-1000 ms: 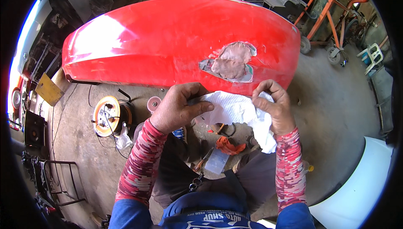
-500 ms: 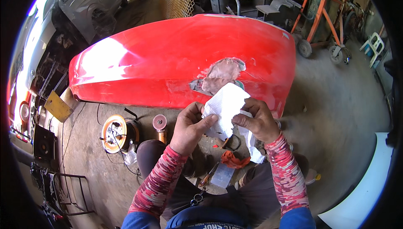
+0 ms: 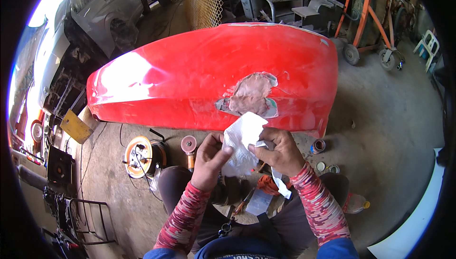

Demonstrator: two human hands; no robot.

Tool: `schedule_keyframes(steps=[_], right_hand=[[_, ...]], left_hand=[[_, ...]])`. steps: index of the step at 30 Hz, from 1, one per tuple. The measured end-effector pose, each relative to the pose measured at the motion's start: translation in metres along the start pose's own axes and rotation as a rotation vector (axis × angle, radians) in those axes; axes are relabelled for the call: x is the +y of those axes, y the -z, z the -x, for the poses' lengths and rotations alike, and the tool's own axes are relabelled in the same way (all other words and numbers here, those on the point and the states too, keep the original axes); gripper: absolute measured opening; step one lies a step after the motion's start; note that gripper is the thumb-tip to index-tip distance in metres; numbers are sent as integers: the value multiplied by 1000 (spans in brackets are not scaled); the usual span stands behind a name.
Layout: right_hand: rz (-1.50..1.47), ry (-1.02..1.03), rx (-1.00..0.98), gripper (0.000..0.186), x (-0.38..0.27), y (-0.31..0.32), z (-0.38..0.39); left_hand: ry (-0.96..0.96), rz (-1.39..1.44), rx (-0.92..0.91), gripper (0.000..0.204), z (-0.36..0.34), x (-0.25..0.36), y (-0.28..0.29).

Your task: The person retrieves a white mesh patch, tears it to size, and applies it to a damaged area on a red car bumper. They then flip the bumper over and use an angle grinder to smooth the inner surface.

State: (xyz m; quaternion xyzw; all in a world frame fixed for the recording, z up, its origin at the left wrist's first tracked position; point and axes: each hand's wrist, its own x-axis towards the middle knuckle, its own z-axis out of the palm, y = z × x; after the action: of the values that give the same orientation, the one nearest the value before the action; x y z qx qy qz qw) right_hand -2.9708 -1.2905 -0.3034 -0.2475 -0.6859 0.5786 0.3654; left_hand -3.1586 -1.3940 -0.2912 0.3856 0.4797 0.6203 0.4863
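My left hand [image 3: 208,160] is closed on the left edge of a thin white sheet [image 3: 242,140], paper or cloth I cannot tell. On its right side, my right hand [image 3: 281,150] pinches the sheet, and a narrow white strip [image 3: 282,185] hangs below those fingers. Just beyond the hands lies a large red car body panel [image 3: 180,69]. A rough pinkish-grey filler patch [image 3: 251,92] with bare, chipped edges marks its lower right part. The top corner of the sheet reaches close to this patch in view.
On the floor stand an orange cable reel [image 3: 140,157] and a grinder with a pink disc [image 3: 189,145]. An orange-red rag [image 3: 269,185], a small can [image 3: 318,146] and a plastic bottle [image 3: 355,204] lie nearer. An orange wheeled frame [image 3: 365,16] stands far right, a silver car [image 3: 102,9] far left.
My hands and the sheet have come slightly lower and to the left, leaving more of the filler patch uncovered. The sheet is turned differently, and its ragged edge shows less. The whole view has shifted slightly.
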Motion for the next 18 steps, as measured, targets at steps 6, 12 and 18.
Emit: schedule_keyframes(steps=[6, 12, 18], right_hand=[[49, -12, -122, 22, -4, 10, -2], [-207, -39, 102, 21, 2, 14, -7], [-118, 52, 188, 19, 9, 16, -9]], left_hand=[[294, 368, -69, 48, -14, 15, 0], [130, 19, -133, 24, -34, 24, 0], [124, 126, -146, 24, -49, 41, 1]])
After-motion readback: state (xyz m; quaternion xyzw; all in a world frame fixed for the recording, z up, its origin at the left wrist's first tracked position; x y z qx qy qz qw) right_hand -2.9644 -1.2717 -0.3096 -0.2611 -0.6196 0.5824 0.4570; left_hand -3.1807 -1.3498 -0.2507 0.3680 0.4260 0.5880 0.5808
